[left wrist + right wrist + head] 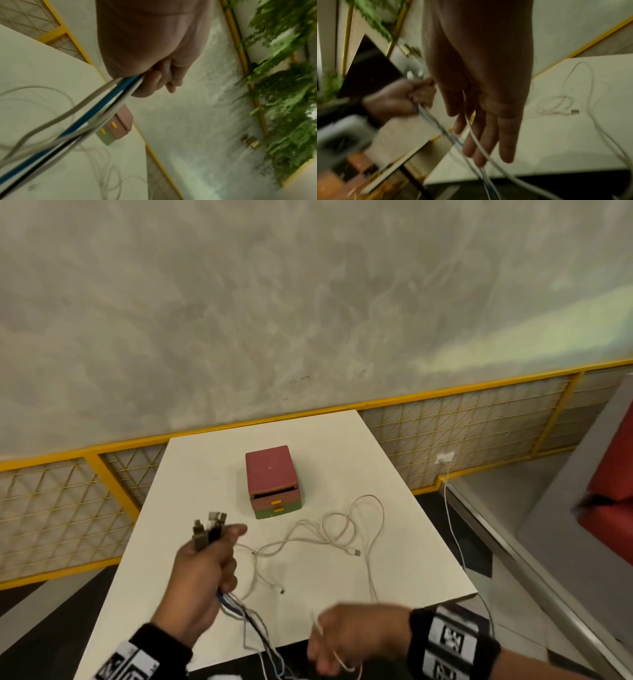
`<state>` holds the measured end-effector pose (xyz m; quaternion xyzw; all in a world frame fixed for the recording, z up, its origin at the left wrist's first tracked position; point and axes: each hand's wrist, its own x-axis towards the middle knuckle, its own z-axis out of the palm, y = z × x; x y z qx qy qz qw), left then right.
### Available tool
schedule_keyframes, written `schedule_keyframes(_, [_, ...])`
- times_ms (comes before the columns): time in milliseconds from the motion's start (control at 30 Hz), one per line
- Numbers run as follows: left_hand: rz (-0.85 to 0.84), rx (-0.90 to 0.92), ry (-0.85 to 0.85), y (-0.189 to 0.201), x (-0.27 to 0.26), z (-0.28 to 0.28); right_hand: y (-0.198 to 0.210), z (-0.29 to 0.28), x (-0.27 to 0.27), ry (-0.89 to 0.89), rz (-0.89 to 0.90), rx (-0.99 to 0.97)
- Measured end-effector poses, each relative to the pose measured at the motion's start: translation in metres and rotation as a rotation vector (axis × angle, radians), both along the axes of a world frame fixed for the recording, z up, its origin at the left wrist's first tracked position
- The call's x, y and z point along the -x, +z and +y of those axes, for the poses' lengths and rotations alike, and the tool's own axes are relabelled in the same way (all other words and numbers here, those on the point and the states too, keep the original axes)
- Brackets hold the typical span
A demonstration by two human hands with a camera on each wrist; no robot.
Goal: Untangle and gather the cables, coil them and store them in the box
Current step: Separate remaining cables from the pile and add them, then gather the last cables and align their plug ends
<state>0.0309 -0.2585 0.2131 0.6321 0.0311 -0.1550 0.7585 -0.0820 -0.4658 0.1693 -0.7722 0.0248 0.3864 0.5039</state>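
Note:
My left hand (pixel 205 563) is raised over the white table (pixel 205 474) and grips a bundle of cables (pixel 96 112), blue, black and white. Their plugs (pixel 209 527) stick up out of the fist, and the strands hang past the table's near edge. My right hand (pixel 346 635) is at that edge with its fingers (pixel 506 135) nearly straight, and one white cable (pixel 477 140) runs between them. More white cables (pixel 329 529) lie looped on the table. Behind them stands the small box (pixel 270 474), a pink and green drawer unit with its top drawer slightly open.
A yellow-framed mesh railing (pixel 462 419) runs behind the table below a grey wall. At the right are a wall socket (pixel 444 457) with a white cord hanging from it and a red seat (pixel 609 474). Dark floor lies beyond the table's near edge.

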Motion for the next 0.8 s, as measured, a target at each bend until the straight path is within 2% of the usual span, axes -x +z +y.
schedule_keyframes(67, [-0.030, 0.040, -0.010, 0.017, -0.003, 0.000, -0.007, 0.006, 0.011, 0.194, -0.063, 0.295])
schedule_keyframes(100, [-0.042, 0.057, -0.019, 0.024, -0.003, -0.001, -0.013, 0.005, 0.012, 0.217, -0.061, 0.413])
schedule_keyframes(167, [-0.064, 0.088, -0.035, 0.035, -0.001, -0.004, -0.024, 0.001, 0.007, 0.209, -0.029, 0.511])
schedule_keyframes(233, [-0.075, 0.134, -0.049, 0.041, 0.001, -0.005, -0.043, -0.011, -0.012, 0.052, -0.052, 0.497])
schedule_keyframes(367, [-0.066, 0.201, -0.079, 0.047, 0.004, -0.005, -0.072, -0.056, -0.058, -0.358, -0.336, 0.606])
schedule_keyframes(433, [-0.072, 0.198, -0.090, 0.048, 0.005, -0.005, -0.089, -0.072, -0.075, -0.432, -0.408, 0.692])
schedule_keyframes(667, [-0.162, 0.052, -0.100, 0.050, -0.002, -0.005, -0.130, -0.073, -0.087, -0.189, -0.343, 1.044])
schedule_keyframes(800, [-0.156, 0.029, -0.105, 0.048, -0.009, -0.005, -0.134, -0.063, -0.086, -0.183, -0.399, 1.123])
